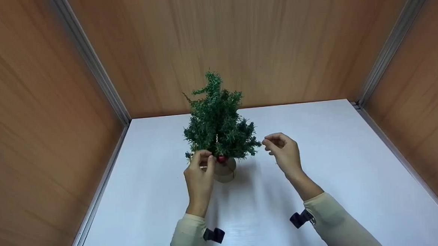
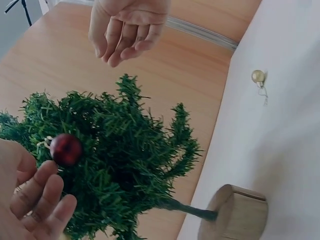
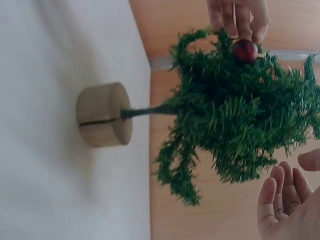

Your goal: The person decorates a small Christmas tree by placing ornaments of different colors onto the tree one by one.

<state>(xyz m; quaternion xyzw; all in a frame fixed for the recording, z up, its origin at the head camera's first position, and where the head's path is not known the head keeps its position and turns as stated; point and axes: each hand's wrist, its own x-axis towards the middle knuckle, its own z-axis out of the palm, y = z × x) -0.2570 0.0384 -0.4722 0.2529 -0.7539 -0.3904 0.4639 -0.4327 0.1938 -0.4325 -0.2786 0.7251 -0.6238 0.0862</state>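
Observation:
A small green artificial Christmas tree (image 1: 219,123) stands on a round wooden base (image 2: 242,215). At its lower front is a red bauble (image 1: 221,159), with a small pale loop beside it in the left wrist view. My left hand (image 1: 200,178) is right beside the bauble, its fingers loosely bent; a fingertip seems to touch the bauble (image 2: 66,149). My right hand (image 1: 286,155) is at the tree's right branch tips, fingers relaxed and holding nothing visible. In the right wrist view that hand (image 3: 290,207) lies just below the foliage; contact is hard to tell.
A gold bauble (image 2: 258,76) with a string lies on the white table (image 1: 317,133). Wooden panels (image 1: 267,41) with metal edge strips (image 1: 92,58) stand at the back and both sides.

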